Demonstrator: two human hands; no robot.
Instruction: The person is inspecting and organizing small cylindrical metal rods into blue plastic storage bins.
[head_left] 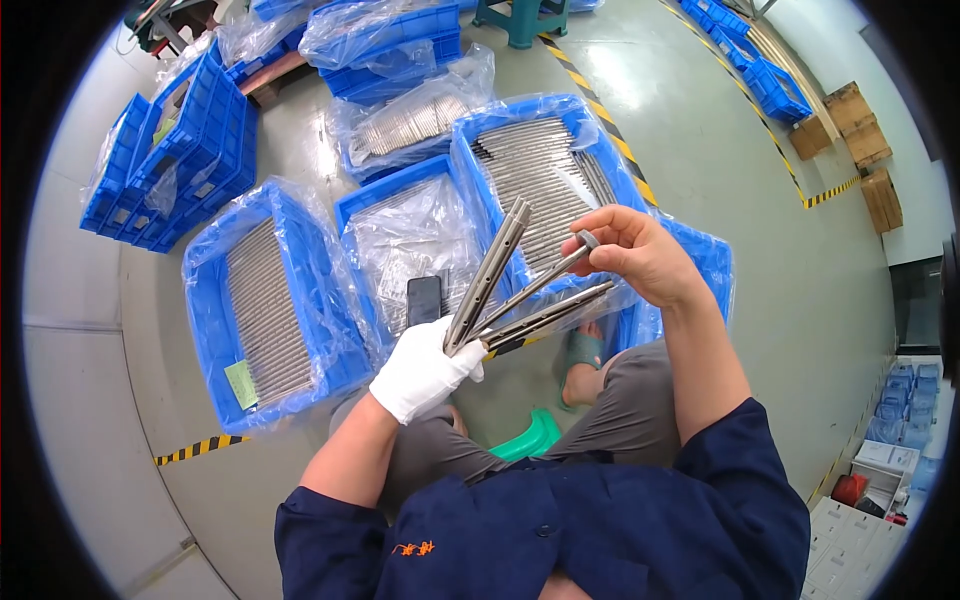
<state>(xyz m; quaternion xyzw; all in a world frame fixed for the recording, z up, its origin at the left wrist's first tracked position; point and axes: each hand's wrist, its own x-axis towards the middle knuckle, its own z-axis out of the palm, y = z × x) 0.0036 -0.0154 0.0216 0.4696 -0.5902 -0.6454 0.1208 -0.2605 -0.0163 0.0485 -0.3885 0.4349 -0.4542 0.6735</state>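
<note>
Now the left hand [425, 372] grips at least three rods [489, 272], the right hand [642, 258] one round-headed pin [545, 279].

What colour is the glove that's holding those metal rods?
White; the glove around the metal rods shows best in the head view.

Right of the black phone [424, 300], metal rods [487, 275] block the way; nearer, the gloved left hand [422, 372]; leftward, over the blue crate [208, 312], there is room.
</note>
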